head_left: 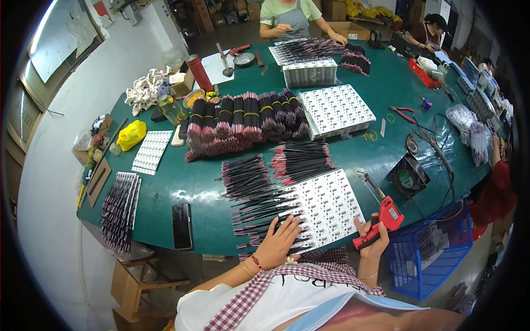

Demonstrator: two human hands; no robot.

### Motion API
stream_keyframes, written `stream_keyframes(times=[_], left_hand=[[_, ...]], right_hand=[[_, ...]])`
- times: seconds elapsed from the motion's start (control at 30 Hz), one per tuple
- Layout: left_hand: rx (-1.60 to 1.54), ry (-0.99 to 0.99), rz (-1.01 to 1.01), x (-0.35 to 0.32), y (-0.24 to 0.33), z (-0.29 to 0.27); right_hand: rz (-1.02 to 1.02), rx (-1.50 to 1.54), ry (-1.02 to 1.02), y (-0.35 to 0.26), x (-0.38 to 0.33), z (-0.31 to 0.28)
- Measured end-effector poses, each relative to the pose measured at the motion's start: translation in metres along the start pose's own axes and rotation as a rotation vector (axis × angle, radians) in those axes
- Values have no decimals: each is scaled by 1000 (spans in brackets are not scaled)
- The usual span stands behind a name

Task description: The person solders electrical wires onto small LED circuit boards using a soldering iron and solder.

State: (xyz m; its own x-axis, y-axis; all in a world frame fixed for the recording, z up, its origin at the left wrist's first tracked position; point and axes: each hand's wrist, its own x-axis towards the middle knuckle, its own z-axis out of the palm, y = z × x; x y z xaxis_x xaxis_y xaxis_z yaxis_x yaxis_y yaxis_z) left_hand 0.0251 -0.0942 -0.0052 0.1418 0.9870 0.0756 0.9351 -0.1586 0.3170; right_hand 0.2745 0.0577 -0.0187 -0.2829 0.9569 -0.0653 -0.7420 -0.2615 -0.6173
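Note:
My left hand [280,238] lies with its fingers spread on the black wires and the left edge of a white circuit board panel [331,207]. The wires [256,212] stick out to the left from the panel. In my right hand [374,243] is a red soldering gun [391,214], gripped by its handle beside the panel's right edge. Its metal tip points up and away from me, apart from the panel. Just beyond the panel lie two loose piles of black wires, one with red ends [302,161] and one with duller ends [243,172].
Bundled black wires [245,118] and a stack of white panels [337,110] stand farther back. A phone [181,226] and wired panels [120,209] lie left. To the right are a black fan box [408,175], red pliers [404,114] and a blue crate [425,254]. A co-worker [290,22] works opposite.

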Motion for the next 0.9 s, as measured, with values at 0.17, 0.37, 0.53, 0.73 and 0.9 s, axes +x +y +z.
stream_keyframes(times=[0.17, 0.37, 0.53, 0.73, 0.9], left_hand=[[32, -15, -25, 2, 3, -2], [7, 62, -132, 11, 15, 12], [97, 36, -156, 8, 17, 24], [104, 25, -135, 10, 21, 24], [193, 6, -47, 10, 23, 28]], right_hand=[[-2, 45, 44, 1, -1, -1], [-6, 62, 13, -2, -4, -2], [-4, 71, 29, -2, -10, 2], [-24, 22, 25, -3, -11, 3], [-13, 56, 9, -3, -6, 7]])
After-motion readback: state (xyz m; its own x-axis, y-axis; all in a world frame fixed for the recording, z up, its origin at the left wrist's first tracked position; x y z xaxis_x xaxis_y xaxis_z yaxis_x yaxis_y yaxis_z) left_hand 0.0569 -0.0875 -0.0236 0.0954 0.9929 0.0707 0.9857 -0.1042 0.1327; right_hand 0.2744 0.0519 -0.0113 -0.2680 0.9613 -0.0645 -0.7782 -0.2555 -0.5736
